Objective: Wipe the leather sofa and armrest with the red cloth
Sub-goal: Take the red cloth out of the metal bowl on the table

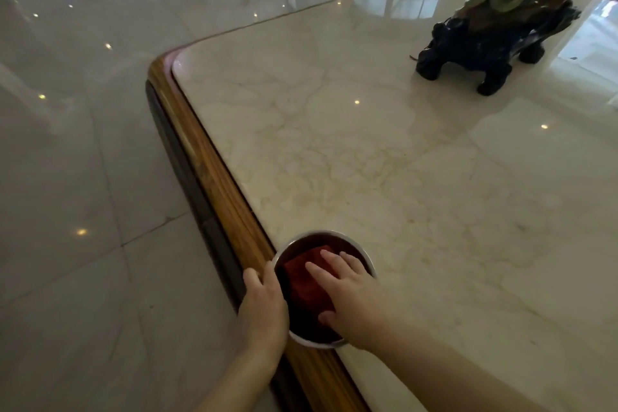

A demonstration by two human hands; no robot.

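Observation:
A folded red cloth (306, 281) lies inside a round metal bowl (366, 256) at the near edge of a marble-topped table (384, 150). My right hand (349, 294) rests flat on the cloth with fingers spread and the thumb against its near end. My left hand (264, 303) grips the bowl's left rim from outside. No sofa or armrest is in view.
The table has a wooden border (214, 184) along its left edge. A dark carved ornament (495, 33) stands on the table at the far right. Glossy tiled floor (77, 177) lies to the left of the table.

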